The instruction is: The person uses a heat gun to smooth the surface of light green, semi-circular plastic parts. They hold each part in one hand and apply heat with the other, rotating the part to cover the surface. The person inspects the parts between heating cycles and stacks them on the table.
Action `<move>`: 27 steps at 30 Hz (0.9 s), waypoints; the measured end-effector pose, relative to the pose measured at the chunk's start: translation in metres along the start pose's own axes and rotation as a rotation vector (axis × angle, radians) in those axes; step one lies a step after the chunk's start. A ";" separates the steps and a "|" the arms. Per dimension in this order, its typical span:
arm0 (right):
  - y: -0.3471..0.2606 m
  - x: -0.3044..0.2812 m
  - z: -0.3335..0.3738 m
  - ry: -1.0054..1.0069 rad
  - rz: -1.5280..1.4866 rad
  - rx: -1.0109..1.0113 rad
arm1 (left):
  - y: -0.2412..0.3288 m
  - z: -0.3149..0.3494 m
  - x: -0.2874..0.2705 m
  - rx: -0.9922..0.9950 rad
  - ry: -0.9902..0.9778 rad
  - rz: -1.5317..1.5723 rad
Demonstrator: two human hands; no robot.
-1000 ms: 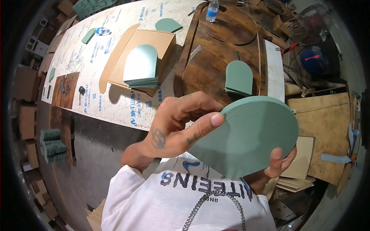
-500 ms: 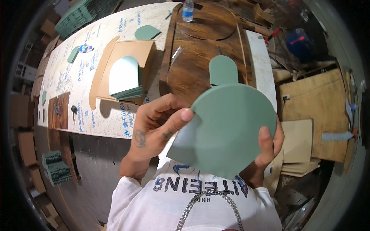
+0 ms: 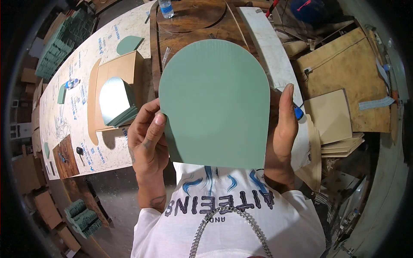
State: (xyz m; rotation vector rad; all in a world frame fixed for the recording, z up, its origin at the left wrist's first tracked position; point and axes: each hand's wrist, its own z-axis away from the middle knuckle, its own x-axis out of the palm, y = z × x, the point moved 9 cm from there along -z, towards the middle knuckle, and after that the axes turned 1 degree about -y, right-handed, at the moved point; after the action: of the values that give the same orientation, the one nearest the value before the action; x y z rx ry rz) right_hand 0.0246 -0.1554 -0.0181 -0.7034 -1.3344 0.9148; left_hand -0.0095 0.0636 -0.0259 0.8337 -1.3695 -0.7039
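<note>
A flat green arch-shaped board (image 3: 215,107), rounded at the top with a straight lower edge, is held up before me. My left hand (image 3: 148,139) pinches its left edge, thumb in front and fingers partly behind. At the right edge, my right hand (image 3: 282,133) supports the board with its thumb pointing up beside it; the other fingers are hidden behind. Under the board lies the dark wooden tabletop (image 3: 198,28), mostly covered from view.
An opened cardboard box (image 3: 137,71) on the white table (image 3: 92,152) bears a stack of arched boards (image 3: 115,101). Another green arch (image 3: 129,44) lies beyond it. A water bottle (image 3: 166,8) stands at the back. Wooden sheets (image 3: 331,116) lean at right; green bundles (image 3: 83,218) sit lower left.
The board has turned from tilted to nearly upright and risen, facing me squarely. My left hand moved down its left edge; my right thumb came off its face. The view shifted right.
</note>
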 end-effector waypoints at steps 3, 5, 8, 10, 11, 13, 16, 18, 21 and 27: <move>-0.002 0.000 0.005 -0.027 0.006 -0.037 | -0.001 -0.002 -0.004 0.003 -0.002 0.025; 0.000 0.005 0.008 -0.058 -0.141 -0.020 | -0.001 -0.003 -0.008 0.006 0.025 0.017; -0.002 0.010 0.008 -0.177 -0.117 -0.081 | -0.003 -0.004 -0.015 0.004 0.034 0.025; 0.000 0.004 0.008 -0.172 -0.086 -0.069 | -0.003 -0.004 -0.014 0.013 0.046 0.039; 0.002 0.002 0.009 -0.170 -0.071 -0.063 | -0.002 -0.005 -0.014 0.019 0.052 0.046; -0.002 -0.008 0.016 -0.113 0.080 -0.240 | -0.003 -0.006 -0.012 0.028 0.060 0.058; 0.008 -0.003 0.011 -0.248 0.252 -0.114 | -0.009 -0.009 -0.001 -0.025 0.119 0.068; 0.020 -0.008 0.001 -0.359 0.401 -0.014 | -0.025 -0.010 -0.008 -0.085 0.165 -0.011; 0.057 -0.088 -0.038 -0.073 0.460 -0.134 | -0.039 -0.015 -0.011 -0.094 0.169 0.026; -0.004 -0.095 0.000 0.122 0.385 -0.222 | -0.032 -0.018 -0.062 0.063 0.301 0.039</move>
State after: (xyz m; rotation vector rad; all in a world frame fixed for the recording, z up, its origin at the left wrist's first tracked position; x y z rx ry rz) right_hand 0.0251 -0.2396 -0.0612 -1.1991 -1.2230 1.0162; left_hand 0.0043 0.0998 -0.0862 0.9198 -1.1377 -0.4847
